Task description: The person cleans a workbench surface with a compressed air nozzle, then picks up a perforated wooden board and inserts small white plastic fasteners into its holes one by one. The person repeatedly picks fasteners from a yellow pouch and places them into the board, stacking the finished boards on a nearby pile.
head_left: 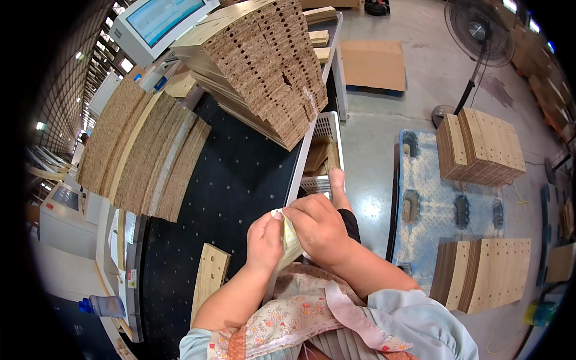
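In front of my apron, both hands are closed on a white and yellow paper-like piece (290,242). My left hand (264,241) pinches its left upper edge between thumb and fingers. Against its right side, the fingers of my right hand (317,227) are bent round the top. Part of the piece is hidden by my fingers, so its exact kind cannot be made out. Beside my left forearm, a narrow wooden board (210,277) with drilled holes lies on the black studded worktable (246,180).
Tall stacks of drilled chipboard panels (258,72) and curved-looking panels (150,150) stand on the table. A white plastic crate (337,138) sits beyond its right edge. A blue pallet (420,210) carries board stacks (486,270). A standing fan (477,33) is farther back.
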`<control>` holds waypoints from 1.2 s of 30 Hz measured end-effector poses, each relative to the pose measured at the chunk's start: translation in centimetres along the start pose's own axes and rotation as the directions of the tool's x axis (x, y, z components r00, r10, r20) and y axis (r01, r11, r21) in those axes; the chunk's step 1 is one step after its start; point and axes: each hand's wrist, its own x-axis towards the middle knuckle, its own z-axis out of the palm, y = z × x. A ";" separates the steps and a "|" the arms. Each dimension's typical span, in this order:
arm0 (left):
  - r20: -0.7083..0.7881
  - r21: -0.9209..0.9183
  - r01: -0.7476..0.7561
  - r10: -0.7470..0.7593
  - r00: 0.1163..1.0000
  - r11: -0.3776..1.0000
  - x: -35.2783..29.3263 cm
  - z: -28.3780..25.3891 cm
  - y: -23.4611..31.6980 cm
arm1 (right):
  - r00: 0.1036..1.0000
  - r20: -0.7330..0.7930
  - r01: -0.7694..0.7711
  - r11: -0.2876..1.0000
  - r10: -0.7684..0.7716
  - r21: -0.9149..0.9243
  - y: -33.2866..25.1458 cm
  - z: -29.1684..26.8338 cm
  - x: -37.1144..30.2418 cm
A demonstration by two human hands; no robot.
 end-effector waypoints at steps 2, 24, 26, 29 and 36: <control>-0.009 -0.023 0.022 -0.022 1.000 0.999 0.0 0.1 -0.5 | 1.000 -0.026 -0.008 1.000 0.009 0.013 0.1 0.3 -0.1; 0.344 0.463 -0.333 0.180 0.922 0.822 8.0 -0.7 -4.9 | 0.614 0.370 -0.624 0.143 0.697 0.768 12.6 0.3 2.5; 0.508 0.605 -0.510 0.197 0.838 0.612 9.9 -0.3 -5.2 | 0.633 0.294 -0.564 0.167 0.717 0.808 15.6 1.5 4.3; 0.579 0.688 -0.580 0.152 0.801 0.436 10.6 0.2 -6.7 | 0.645 0.217 -0.564 0.264 0.732 0.782 19.1 3.7 6.6; 0.589 0.717 -0.563 0.076 0.805 0.411 10.8 0.7 -6.6 | 0.761 0.001 -0.442 0.518 0.649 0.732 22.7 5.4 10.4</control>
